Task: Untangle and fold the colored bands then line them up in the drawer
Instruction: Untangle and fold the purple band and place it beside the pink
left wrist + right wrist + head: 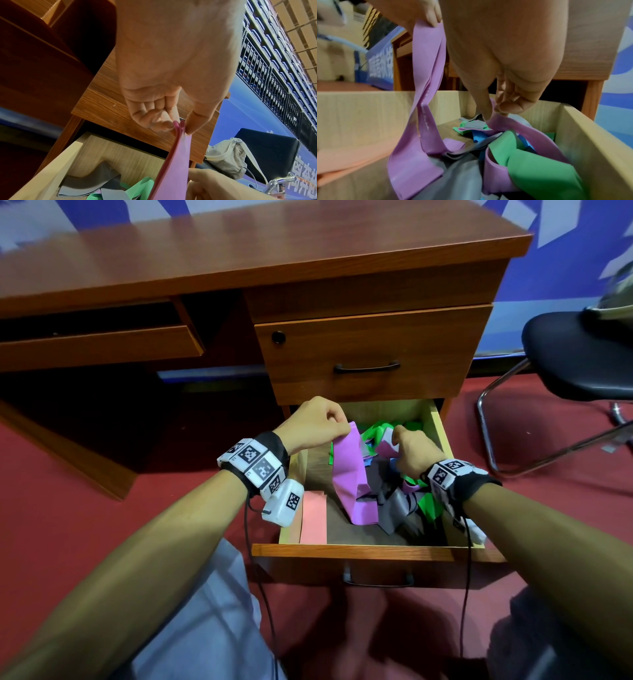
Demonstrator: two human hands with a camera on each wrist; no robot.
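Observation:
A purple band hangs from my left hand, which pinches its upper end above the open drawer. My right hand pinches another part of the same purple band over the tangle. Below lies a heap of green, grey and blue bands, knotted together in the drawer's right half. A folded pink band lies flat along the drawer's left wall.
The wooden desk has a closed upper drawer right above the open one. A black chair carrying a pale bag stands to the right. Red carpet covers the floor, and my knees sit under the drawer front.

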